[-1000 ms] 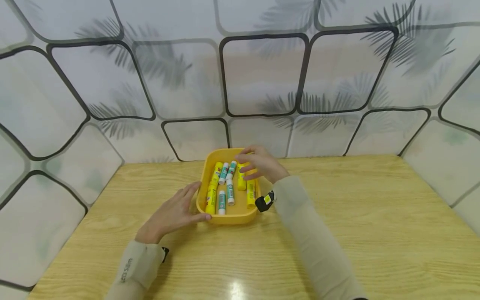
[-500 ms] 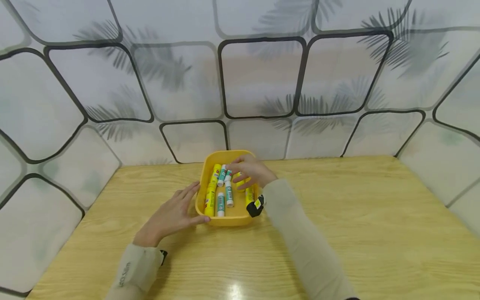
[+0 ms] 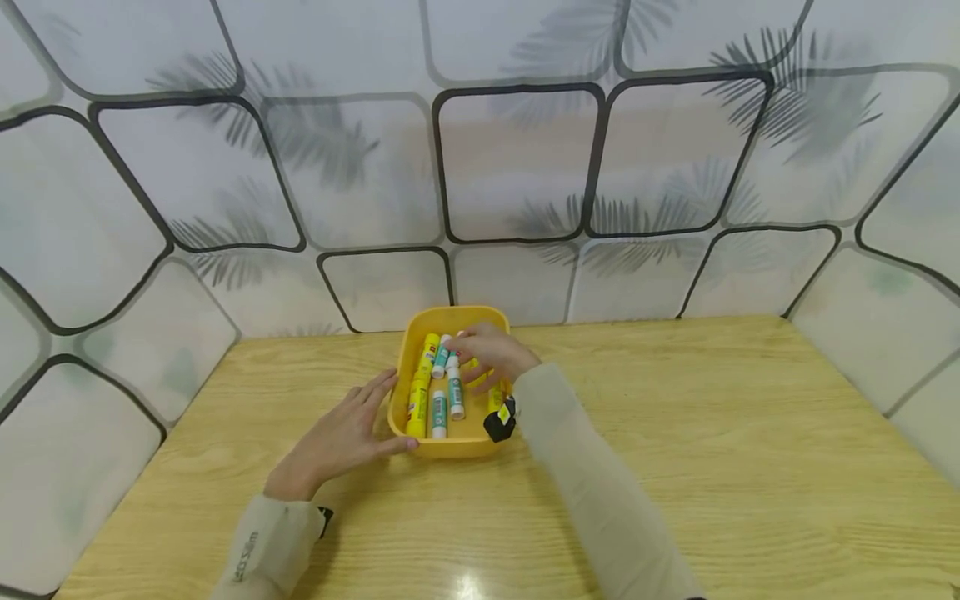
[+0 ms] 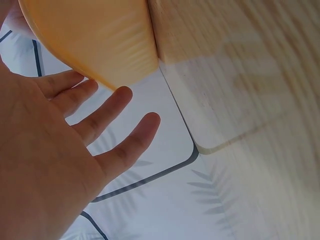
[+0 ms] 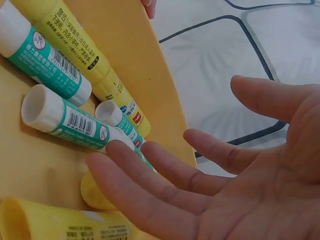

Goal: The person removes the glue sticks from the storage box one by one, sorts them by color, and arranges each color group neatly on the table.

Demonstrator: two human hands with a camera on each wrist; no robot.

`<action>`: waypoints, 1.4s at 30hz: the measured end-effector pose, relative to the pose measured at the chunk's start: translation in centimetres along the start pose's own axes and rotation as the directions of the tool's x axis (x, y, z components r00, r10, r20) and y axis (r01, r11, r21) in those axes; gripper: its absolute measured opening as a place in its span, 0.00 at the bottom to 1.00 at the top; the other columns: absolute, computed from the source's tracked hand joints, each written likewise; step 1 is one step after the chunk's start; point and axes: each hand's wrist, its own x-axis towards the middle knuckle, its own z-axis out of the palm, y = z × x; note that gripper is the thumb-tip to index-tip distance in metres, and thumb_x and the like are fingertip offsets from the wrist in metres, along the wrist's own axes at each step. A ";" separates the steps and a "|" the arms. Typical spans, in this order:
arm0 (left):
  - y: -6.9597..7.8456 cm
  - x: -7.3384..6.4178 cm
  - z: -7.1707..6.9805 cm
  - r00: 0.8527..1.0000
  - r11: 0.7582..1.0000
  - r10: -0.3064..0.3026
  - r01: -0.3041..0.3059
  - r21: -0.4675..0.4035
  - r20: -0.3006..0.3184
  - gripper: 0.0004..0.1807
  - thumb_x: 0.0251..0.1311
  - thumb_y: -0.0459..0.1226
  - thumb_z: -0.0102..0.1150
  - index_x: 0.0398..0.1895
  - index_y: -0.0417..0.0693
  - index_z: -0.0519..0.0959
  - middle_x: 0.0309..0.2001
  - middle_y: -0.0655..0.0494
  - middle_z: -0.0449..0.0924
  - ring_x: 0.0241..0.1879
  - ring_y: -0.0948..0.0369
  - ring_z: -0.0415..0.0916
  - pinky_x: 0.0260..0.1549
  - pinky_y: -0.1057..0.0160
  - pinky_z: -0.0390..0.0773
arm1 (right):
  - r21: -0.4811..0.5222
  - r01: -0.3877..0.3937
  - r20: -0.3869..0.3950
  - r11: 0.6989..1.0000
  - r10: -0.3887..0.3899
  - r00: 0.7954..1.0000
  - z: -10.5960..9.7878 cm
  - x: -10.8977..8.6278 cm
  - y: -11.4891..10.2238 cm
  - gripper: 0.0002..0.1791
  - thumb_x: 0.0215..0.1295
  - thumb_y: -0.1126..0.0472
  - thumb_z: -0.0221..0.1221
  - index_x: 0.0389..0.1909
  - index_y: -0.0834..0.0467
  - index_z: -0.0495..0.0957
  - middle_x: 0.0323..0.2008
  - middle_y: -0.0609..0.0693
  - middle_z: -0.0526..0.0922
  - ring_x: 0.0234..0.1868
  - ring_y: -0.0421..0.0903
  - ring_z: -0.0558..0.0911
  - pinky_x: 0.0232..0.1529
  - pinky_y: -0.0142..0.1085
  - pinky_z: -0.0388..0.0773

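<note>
A yellow plastic bin holds several glue sticks. White-and-teal glue sticks lie in its middle, and longer yellow tubes line its left side. My left hand is spread at the bin's left side, its thumb at the front corner and its fingertips by the rim. My right hand reaches over the bin's right half with loosely bent fingers. In the right wrist view, those fingers overlap the end of a teal glue stick. The right hand partly hides the yellow tubes on that side.
The bin stands on a light wood table near its back edge. Behind rises a pale wall covering with dark outlines and leaf prints, which continues along both sides.
My right hand has moved left over the bin, toward the teal glue sticks at the back. The left hand stays at the bin's side, and the head view has shifted slightly.
</note>
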 end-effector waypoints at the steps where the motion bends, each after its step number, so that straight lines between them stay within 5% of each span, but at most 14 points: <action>1: 0.0 0.0 0.0 1.000 1.000 0.000 0.000 -0.002 0.002 0.55 0.62 0.64 0.61 0.78 0.34 0.56 0.78 0.39 0.52 0.72 0.33 0.54 0.65 0.31 0.61 | -0.001 -0.003 0.002 1.000 0.003 1.000 0.0 0.0 0.1 0.29 0.77 0.51 0.57 0.69 0.64 0.64 0.61 0.66 0.75 0.52 0.62 0.82 0.49 0.53 0.84; 21: 0.1 0.2 0.1 1.000 1.000 0.020 -0.020 0.000 -0.004 0.54 0.63 0.63 0.61 0.77 0.33 0.56 0.78 0.39 0.52 0.71 0.31 0.55 0.65 0.31 0.60 | -0.117 -0.054 0.080 0.992 0.064 0.995 0.8 0.4 -0.2 0.41 0.73 0.45 0.59 0.78 0.58 0.55 0.64 0.66 0.70 0.51 0.64 0.80 0.40 0.51 0.86; 31: 0.1 -0.2 0.2 1.000 1.000 0.023 -0.023 -0.011 -0.013 0.54 0.63 0.63 0.61 0.77 0.33 0.57 0.78 0.39 0.52 0.72 0.33 0.55 0.65 0.31 0.61 | -0.078 -0.069 0.125 0.995 0.079 0.989 1.6 0.6 0.6 0.32 0.76 0.48 0.57 0.73 0.60 0.63 0.63 0.66 0.70 0.48 0.65 0.82 0.38 0.52 0.86; 42: -0.1 -0.1 0.3 1.000 1.000 0.019 -0.019 -0.021 -0.011 0.53 0.63 0.62 0.61 0.78 0.34 0.56 0.79 0.39 0.50 0.73 0.34 0.53 0.64 0.30 0.61 | -0.065 -0.093 0.133 0.994 0.101 0.986 1.7 1.6 1.0 0.26 0.76 0.55 0.57 0.69 0.61 0.68 0.50 0.62 0.72 0.41 0.60 0.83 0.40 0.51 0.86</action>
